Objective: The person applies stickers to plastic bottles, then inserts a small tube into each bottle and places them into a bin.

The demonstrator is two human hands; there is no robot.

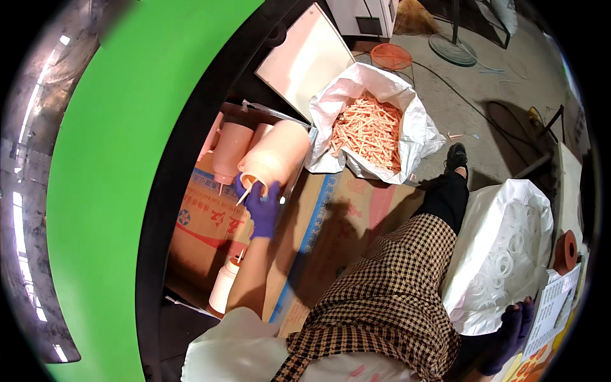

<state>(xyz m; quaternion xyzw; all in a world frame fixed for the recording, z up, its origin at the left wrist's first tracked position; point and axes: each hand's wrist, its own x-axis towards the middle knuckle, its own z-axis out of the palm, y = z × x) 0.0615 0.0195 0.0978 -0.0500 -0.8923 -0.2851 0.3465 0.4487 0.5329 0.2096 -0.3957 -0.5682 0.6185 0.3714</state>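
- Slipping looks the likeliest trouble: the large pink bottle point(280, 149) is gripped only near its neck, so its smooth, bulky body could swing or twist out of the left hand point(262, 207).
- A drop would probably send it against the other pink bottle point(232, 148), which lies farther left of the stick sack point(428, 130) in the cardboard-lined bin point(207, 213); scuffs could follow.
- The thin pink stick point(244, 194) slanting at the bottle's mouth might snap or fall loose if the fingers press on it unevenly.
- Swinging the bottle wide could catch the sack's near rim and spill some pink sticks point(372, 127), since the two are close together.
- The bottle lies just left of the stick sack, tilted, its base toward the sack and its mouth turned away and toward the wearer.
- Left fingers curl around the neck, thumb on the side nearer the sack, body of the bottle beyond them; whether they also pinch the stick, I cannot tell.
- The right hand point(514, 328) is well apart from the stick sack, on its wearer's side and to the right, beside a white bag of clear rings point(461, 286); its fingers look bent, but their hold is unclear.
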